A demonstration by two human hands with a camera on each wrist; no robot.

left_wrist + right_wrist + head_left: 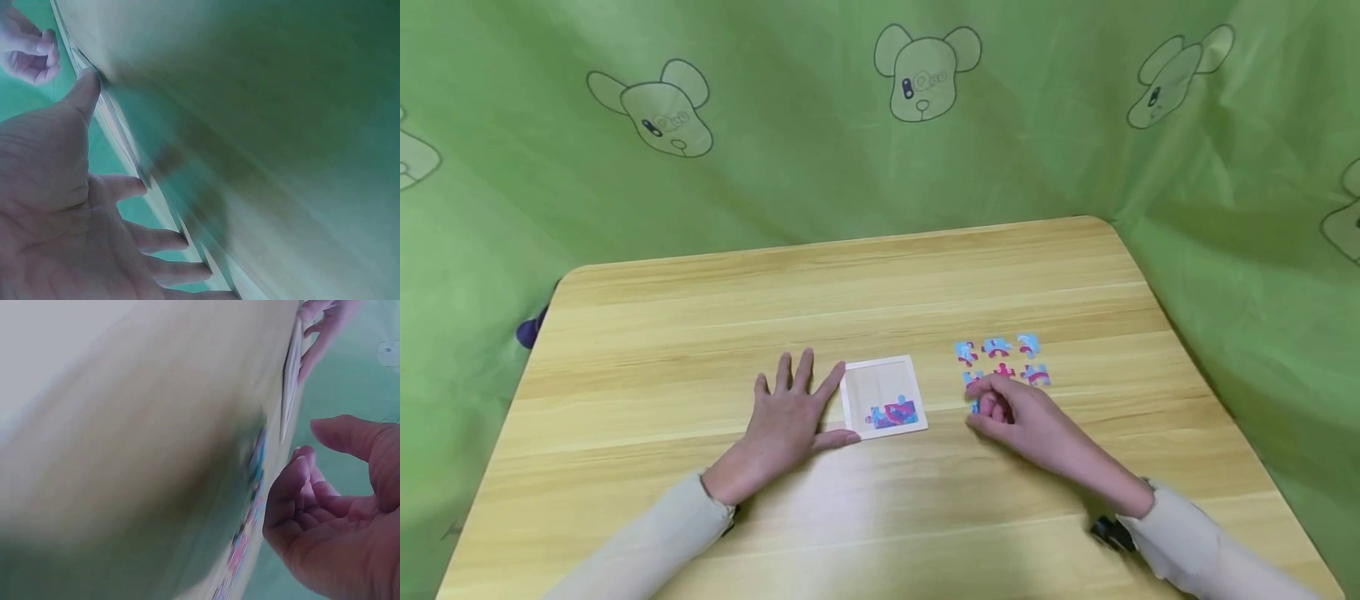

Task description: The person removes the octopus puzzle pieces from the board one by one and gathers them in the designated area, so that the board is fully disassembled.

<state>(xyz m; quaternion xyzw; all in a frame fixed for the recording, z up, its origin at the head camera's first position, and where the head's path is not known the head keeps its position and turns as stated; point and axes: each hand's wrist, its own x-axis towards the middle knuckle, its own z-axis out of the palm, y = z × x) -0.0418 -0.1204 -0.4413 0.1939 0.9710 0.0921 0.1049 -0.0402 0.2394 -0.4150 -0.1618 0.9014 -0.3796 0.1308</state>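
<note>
My left hand (786, 417) lies with fingers spread. Its index fingertip and thumb touch the left side of a square wooden puzzle frame (877, 362). Joined jigsaw pieces (895, 413), blue and pink, fill the lower right part of that frame. My right hand (1026, 417) is above the near left of several loose jigsaw pieces (997, 347). In the right wrist view the thumb stands apart from the bent fingers (290, 481), with nothing between them. A bit of a blue piece (976, 407) shows between thumb and index finger in the head view; the hand hides other pieces.
The wooden table (737, 308) has rounded far corners. Behind and beside it hangs a green curtain (820, 167) with printed bear heads. A dark device (1112, 533) is at the right wrist. Something dark purple (529, 333) shows past the table's left edge.
</note>
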